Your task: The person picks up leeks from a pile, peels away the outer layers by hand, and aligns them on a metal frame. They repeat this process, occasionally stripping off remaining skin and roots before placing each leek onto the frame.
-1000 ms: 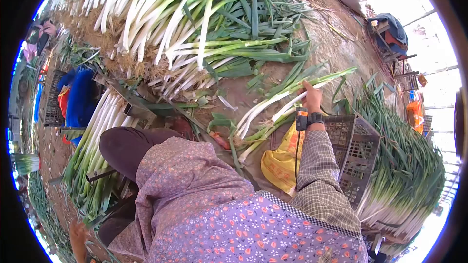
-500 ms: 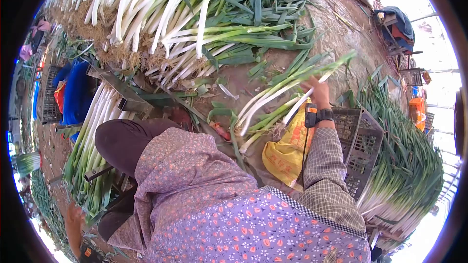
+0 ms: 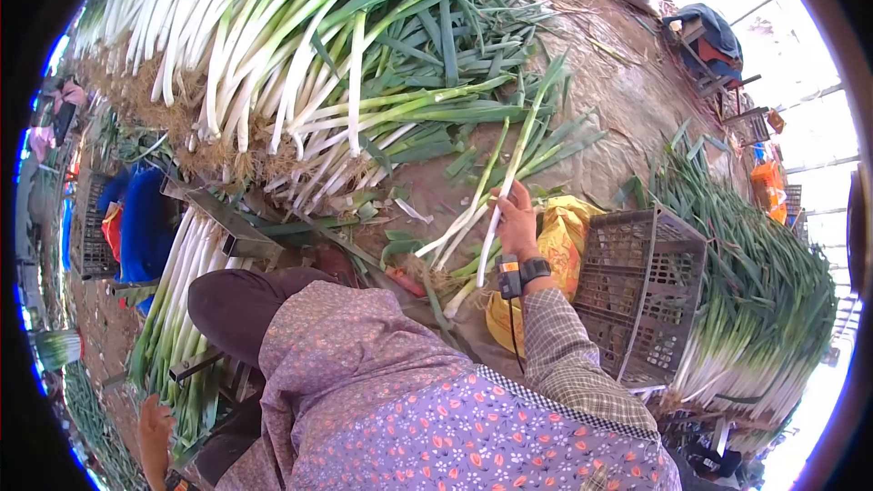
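Note:
My right hand has its fingers closed round the white stalk of a leek, whose green tip points up and root end points down toward me. Beside it, a few thinner leeks lie on the ground to the left. A yellow printed bag is just right of my wrist, partly behind it. My left hand is low at the far left with its fingers apart, holding nothing, near a bundle of leeks lying by a metal frame.
A large pile of leeks covers the upper left. A black plastic crate stands right of the bag, with another leek heap beyond it. A blue object and a dark crate are at the left.
My right hand has moved left and slightly down, and now holds a leek more upright. My left hand has come further into view. The camera view has shifted a little.

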Tool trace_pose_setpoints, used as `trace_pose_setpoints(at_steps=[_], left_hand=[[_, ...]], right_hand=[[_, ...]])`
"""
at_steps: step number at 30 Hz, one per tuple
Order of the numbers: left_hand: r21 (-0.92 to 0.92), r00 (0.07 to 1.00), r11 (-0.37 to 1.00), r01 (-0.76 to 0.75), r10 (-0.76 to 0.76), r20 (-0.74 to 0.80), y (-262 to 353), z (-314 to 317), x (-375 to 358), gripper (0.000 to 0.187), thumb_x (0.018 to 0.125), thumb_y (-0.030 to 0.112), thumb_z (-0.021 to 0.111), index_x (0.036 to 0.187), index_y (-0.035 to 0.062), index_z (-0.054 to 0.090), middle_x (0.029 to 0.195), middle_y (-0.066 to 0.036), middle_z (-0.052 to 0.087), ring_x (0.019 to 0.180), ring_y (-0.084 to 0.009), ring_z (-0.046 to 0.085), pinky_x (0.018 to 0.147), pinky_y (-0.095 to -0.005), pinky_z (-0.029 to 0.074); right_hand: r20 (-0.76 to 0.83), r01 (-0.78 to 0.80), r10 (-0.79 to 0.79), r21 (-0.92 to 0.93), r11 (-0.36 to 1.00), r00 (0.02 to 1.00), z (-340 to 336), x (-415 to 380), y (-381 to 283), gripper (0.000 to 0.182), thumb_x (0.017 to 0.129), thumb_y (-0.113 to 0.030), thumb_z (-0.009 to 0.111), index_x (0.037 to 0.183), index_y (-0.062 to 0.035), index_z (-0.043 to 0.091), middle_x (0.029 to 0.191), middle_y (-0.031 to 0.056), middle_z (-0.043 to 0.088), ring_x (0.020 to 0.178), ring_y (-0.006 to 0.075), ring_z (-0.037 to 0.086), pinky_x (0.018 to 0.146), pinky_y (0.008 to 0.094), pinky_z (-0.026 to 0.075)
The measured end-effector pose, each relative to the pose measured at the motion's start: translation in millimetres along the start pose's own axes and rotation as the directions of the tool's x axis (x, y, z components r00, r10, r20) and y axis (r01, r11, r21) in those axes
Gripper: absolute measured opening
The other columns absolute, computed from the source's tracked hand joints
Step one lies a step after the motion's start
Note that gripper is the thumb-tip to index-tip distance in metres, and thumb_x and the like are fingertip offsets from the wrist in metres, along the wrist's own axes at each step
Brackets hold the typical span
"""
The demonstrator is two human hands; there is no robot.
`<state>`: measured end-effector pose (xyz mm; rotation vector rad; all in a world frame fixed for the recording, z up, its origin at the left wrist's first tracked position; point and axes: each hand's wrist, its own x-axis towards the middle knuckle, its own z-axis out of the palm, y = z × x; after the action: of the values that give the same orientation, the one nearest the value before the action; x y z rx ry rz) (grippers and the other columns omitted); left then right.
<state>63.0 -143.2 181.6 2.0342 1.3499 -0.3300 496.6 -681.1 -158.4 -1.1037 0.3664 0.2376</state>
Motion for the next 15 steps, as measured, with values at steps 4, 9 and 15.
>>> trace_pose_setpoints(at_steps=[4,9,15], left_hand=[[-0.056,0.999,0.997,-0.044,0.044,-0.002,-22,-5,0,0.057,0.081,0.001,0.046,0.138,0.0043,0.043,0.109,-0.009,0.059,0.085,-0.0147,0.058,0.071,-0.0246,0.046],[-0.035,0.999,0.999,-0.037,0.037,0.002,-29,-1,-4,0.056,0.082,0.002,0.047,0.138,0.0061,0.044,0.108,-0.009,0.06,0.086,-0.0152,0.06,0.07,-0.0257,0.046],[-0.022,0.999,0.999,-0.039,0.039,-0.018,-37,6,4,0.047,0.09,0.004,0.048,0.137,0.0067,0.043,0.104,-0.004,0.059,0.074,-0.0081,0.057,0.053,-0.0176,0.039]], right_hand=[[0.088,-0.087,0.075,0.14,0.986,0.993,17,5,4,0.034,0.091,0.0,0.054,0.124,-0.0061,0.054,0.106,0.0087,0.063,0.086,0.0202,0.062,0.075,0.0353,0.054],[0.157,-0.113,0.062,0.338,0.934,0.986,32,18,-11,0.025,0.096,-0.01,0.048,0.122,-0.0078,0.051,0.1,0.0106,0.061,0.08,0.0255,0.06,0.069,0.0382,0.052],[-0.038,-0.409,0.425,0.208,0.888,0.904,4,17,41,0.032,0.099,-0.038,0.044,0.117,-0.0122,0.049,0.069,0.0008,0.047,0.049,0.0124,0.039,0.044,0.0278,0.035]])
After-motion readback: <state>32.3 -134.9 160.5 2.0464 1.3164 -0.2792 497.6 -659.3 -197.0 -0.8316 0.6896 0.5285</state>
